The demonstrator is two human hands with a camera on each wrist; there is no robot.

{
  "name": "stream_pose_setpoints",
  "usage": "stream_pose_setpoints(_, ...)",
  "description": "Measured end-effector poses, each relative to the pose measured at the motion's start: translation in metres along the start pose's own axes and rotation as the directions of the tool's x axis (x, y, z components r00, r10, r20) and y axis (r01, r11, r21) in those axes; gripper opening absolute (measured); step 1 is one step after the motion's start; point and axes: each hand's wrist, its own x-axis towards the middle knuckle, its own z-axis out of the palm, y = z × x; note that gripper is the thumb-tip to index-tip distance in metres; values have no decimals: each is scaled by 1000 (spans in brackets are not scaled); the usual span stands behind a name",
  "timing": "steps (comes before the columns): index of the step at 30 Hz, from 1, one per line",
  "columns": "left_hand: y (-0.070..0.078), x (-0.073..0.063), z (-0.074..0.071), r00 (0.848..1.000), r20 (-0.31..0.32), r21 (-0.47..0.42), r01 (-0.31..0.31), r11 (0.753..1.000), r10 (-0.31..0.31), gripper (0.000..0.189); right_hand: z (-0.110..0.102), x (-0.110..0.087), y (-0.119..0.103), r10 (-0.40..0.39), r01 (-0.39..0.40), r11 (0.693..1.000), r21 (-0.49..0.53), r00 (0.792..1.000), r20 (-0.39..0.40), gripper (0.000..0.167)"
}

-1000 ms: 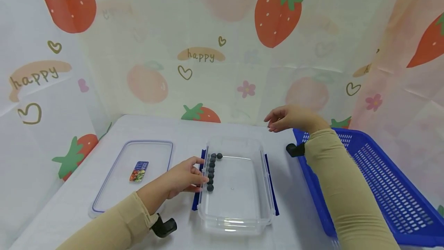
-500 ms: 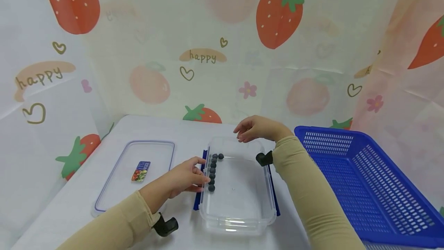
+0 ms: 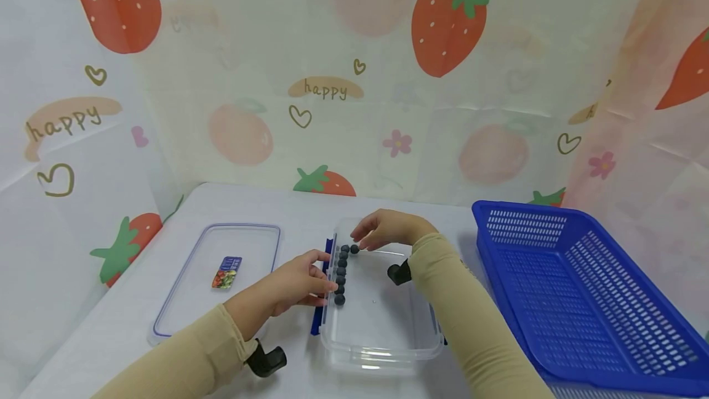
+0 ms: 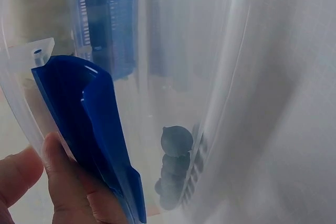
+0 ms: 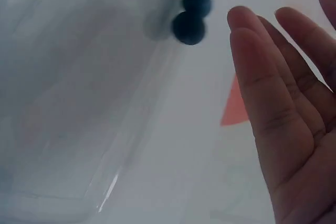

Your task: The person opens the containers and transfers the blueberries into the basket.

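A transparent plastic container (image 3: 382,319) with blue side latches (image 4: 89,119) stands before me. My left hand (image 3: 296,282) grips its left wall, thumb over the rim and fingers outside by the latch. Several dark, round blueberries (image 3: 341,271) line the inside of that wall, and one more blueberry (image 3: 354,249) sits at the far left corner. Above this corner reaches my right hand (image 3: 390,226), its fingertips close to the blueberry. In the right wrist view its relaxed fingers (image 5: 262,77) hold nothing, and the blueberries (image 5: 189,27) show apart from them.
To the left a clear lid (image 3: 188,288) with a bluish rim lies flat, bearing a printed label (image 3: 226,272). A blue perforated basket (image 3: 587,288) stands on the right. Behind the white table (image 3: 288,208) hangs a strawberry-patterned sheet (image 3: 332,134).
My right hand has moved left and down, from beside the basket to over the container's far left corner. The left hand keeps its grip, and the blueberries stay in place.
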Motion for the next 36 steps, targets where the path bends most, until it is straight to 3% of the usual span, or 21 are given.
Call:
stream_pose_setpoints(10, 3, -3, 0, 1000, -10, -1, -7, 1000, 7, 64, 8, 11, 5, 60, -54, 989, -137, 998, 34, 36)
stream_pose_setpoints(16, 2, -3, 0, 1000, -4, -7, -10, 1000, 10, 64, 10, 12, 7, 54, -47, 989, -137, 997, 48, 34)
stream_pose_setpoints(27, 0, -2, 2, 1000, -8, -6, -21, 1000, 21, 65, 18, 18, 10, 113, -103, 980, -169, 992, 48, 32)
stream_pose_setpoints(36, 1, -4, 4, 1000, -14, -10, -23, 1000, 23, 63, 26, 22, 14, 142, -135, 985, -107, 988, 56, 24)
